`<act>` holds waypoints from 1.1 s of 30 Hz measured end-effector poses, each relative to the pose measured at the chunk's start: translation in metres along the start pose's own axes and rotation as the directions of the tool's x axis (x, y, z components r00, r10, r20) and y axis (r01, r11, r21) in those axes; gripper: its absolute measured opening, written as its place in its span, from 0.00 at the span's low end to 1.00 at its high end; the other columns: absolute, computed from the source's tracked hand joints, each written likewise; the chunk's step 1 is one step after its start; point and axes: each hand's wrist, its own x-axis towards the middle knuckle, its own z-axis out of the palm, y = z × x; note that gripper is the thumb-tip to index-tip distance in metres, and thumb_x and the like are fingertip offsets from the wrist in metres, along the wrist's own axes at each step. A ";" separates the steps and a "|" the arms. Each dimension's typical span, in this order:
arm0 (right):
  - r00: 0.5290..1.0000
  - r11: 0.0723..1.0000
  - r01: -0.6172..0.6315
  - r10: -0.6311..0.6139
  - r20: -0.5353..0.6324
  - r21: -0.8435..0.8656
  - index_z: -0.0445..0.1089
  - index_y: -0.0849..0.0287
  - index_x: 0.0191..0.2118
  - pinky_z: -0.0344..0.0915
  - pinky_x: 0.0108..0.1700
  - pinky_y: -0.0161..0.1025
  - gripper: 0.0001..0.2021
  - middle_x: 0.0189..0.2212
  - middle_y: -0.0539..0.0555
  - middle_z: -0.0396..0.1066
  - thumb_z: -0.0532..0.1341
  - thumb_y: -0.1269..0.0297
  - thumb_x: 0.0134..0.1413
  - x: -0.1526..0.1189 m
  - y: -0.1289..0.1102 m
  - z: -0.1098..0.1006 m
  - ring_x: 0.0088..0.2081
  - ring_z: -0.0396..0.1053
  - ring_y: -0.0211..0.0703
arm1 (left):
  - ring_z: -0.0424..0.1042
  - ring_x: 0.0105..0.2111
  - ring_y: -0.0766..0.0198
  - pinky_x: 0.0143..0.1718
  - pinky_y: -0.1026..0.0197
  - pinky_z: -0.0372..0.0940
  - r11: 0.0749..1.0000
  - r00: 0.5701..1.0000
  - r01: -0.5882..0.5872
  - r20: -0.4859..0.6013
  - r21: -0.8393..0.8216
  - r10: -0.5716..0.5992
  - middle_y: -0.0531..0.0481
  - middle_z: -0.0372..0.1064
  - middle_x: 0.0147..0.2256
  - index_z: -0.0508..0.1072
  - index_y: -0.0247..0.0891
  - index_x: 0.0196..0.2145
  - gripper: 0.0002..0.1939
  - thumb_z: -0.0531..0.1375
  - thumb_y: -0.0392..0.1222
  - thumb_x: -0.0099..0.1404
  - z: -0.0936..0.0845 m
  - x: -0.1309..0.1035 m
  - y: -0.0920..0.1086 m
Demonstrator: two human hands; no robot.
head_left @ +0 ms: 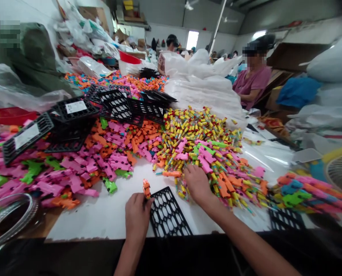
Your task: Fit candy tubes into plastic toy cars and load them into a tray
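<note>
My left hand is closed on a small orange toy car, which it holds upright by its lower end. Right beside that hand, a black plastic grid tray lies on the white tabletop. My right hand is at the near edge of a heap of small yellow tubes with red and blue ends. Its fingers are curled downward, and whatever they grip is hidden. An orange toy car with a blue-tipped tube lies just left of those fingers. Pink and orange toy cars are mixed into the heap right of my wrist.
A big pile of pink, orange and green toy cars covers the left side, with black grid trays stacked on it. A clear round container stands at the near left. A fan is at the right. Co-workers sit beyond white sacks.
</note>
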 end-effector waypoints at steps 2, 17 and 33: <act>1.000 0.993 -0.017 0.017 0.002 0.118 0.66 0.61 0.37 0.60 0.35 0.41 0.06 0.38 0.61 0.69 0.53 0.74 0.59 -0.005 -0.003 0.002 0.35 0.67 0.46 | 0.65 0.31 0.57 0.30 0.58 0.58 1.000 1.000 0.005 -0.007 -0.009 -0.005 0.48 0.65 0.29 0.67 0.39 0.27 0.14 0.55 0.49 0.66 -0.001 -0.001 0.003; 0.907 -0.099 -0.382 -0.230 0.353 0.919 0.66 0.58 0.37 0.59 0.24 0.30 0.15 0.25 0.45 0.70 0.65 0.53 0.48 -0.013 -0.075 0.055 0.24 0.70 0.35 | 0.68 0.32 0.60 0.33 0.59 0.62 0.999 0.999 0.037 0.015 0.039 -0.038 0.48 0.68 0.33 0.72 0.39 0.32 0.08 0.54 0.42 0.66 -0.004 -0.009 0.005; 0.981 0.619 0.072 -0.185 0.056 0.782 0.70 0.58 0.43 0.65 0.42 0.35 0.08 0.38 0.53 0.70 0.59 0.68 0.57 -0.002 -0.053 0.037 0.38 0.68 0.39 | 0.69 0.38 0.55 0.41 0.53 0.66 1.000 1.000 0.000 0.010 -0.028 0.000 0.46 0.68 0.36 0.71 0.39 0.35 0.12 0.51 0.46 0.67 0.003 -0.011 -0.005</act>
